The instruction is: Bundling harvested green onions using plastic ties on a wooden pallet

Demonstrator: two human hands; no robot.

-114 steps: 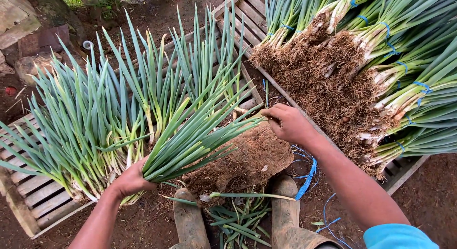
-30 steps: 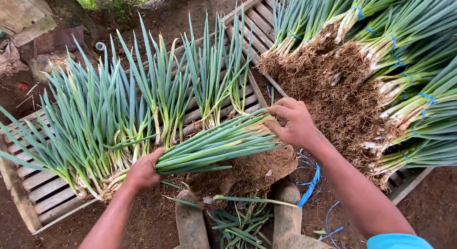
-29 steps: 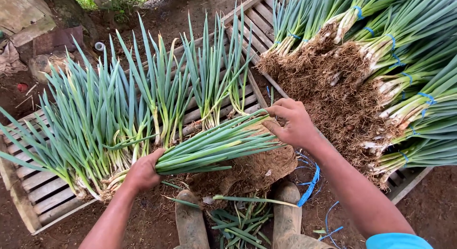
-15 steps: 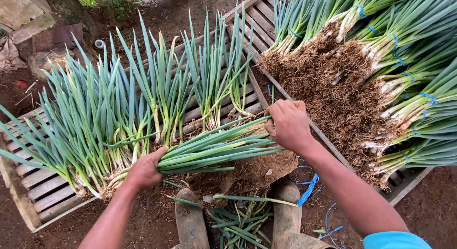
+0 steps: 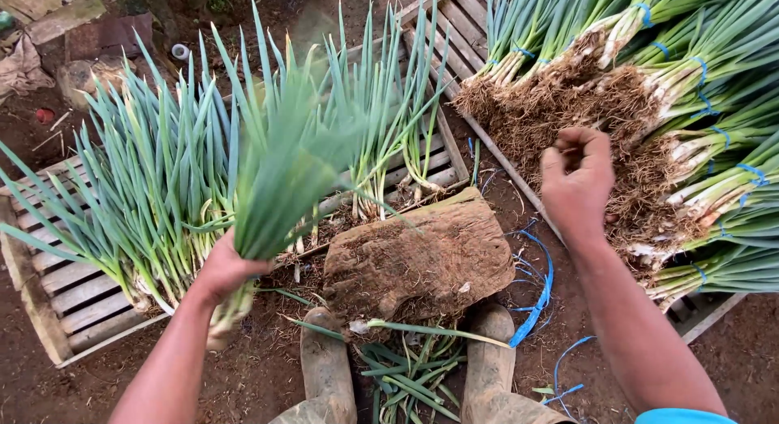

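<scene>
There was only one view, from a camera on the person's head. It looked almost straight down, close above the ground. The left hand (image 5: 223,270) sat at about 8 o'clock and the right hand (image 5: 578,180) at about 2 o'clock, both an arm's reach away. The muddy boots (image 5: 327,367) showed at 6 o'clock, and a wooden pallet (image 5: 69,298) lay at 9 o'clock.

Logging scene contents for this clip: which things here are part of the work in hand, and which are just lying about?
In hand:
left hand gripping a bunch of green onions
right hand, holding nothing
tied bundles
loose onions on the wooden pallet
blue ties

Lying about:
brown slab
trimmings
boots
</scene>
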